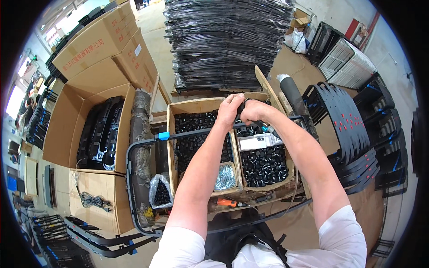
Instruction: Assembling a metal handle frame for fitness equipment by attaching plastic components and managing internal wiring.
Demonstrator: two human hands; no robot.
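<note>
Right hand (254, 110) curled round a dark, rounded tool (258, 123), left hand (229, 110) bunched close, its grip unclear — both by the slim, round-cornered black frame (193, 133), spanning a rough wooden bin (192, 106) of black-capped studs (263, 167)

The scene is bright overall, with white light blown out in the windows (14, 98) at the far left and upper left. Glare streaks the plastic-wrapped stack (225, 44) at top centre. White sleeves (344, 234) along the lower edge look pale, while black knobs (263, 169) near the middle lose detail. Straight lines bend outward; corners are black.
</note>
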